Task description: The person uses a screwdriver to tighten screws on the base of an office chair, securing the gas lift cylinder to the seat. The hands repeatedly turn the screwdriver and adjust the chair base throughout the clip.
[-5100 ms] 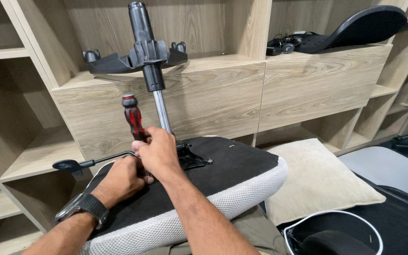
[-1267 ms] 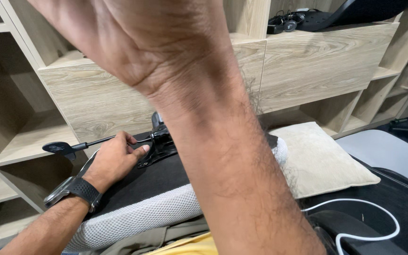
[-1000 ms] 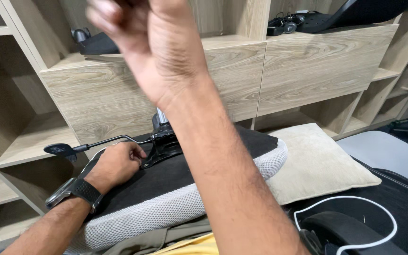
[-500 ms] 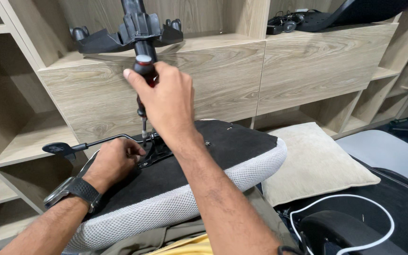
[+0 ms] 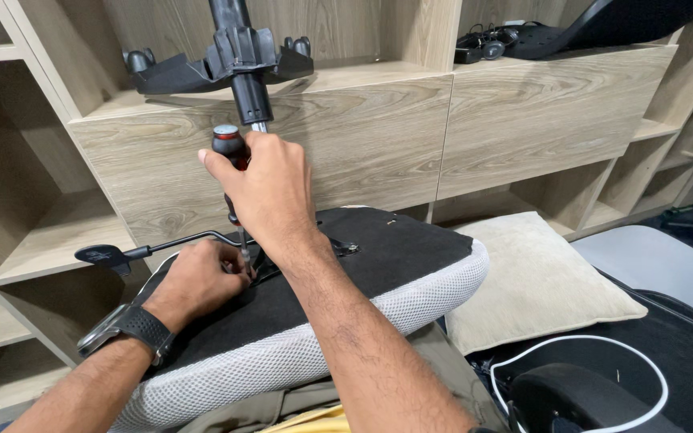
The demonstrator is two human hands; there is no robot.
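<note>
Wooden shelving unit [image 5: 378, 136] fills the whole background, light oak look with open cubbies on the left and right. In front of it an office chair seat [image 5: 378, 265] lies upside down, black underside up with a white mesh edge, close to the camera.

The screwdriver [image 5: 230, 152] stands upright over the middle of that underside, red and black handle on top, thin shaft running down to the metal mechanism plate. The right hand [image 5: 262, 192] is wrapped tight around the handle, fingers curled, thumb side toward the shelves. The left hand [image 5: 198, 277] sits down at the tip, fingers pinched around the lower shaft where it meets the plate, resting on the seat. There's a black watch [image 5: 134, 329] on that wrist.

A black lever [image 5: 114, 255] sticks out left from the mechanism. Straight behind the screwdriver the gas cylinder [image 5: 242, 80] rises with the black chair base [image 5: 202, 72] around it, up by the shelf top. To the right of the seat lies a beige cushion [image 5: 535, 281], and near right there's another black chair part with a white trim line [image 5: 595, 377].
</note>
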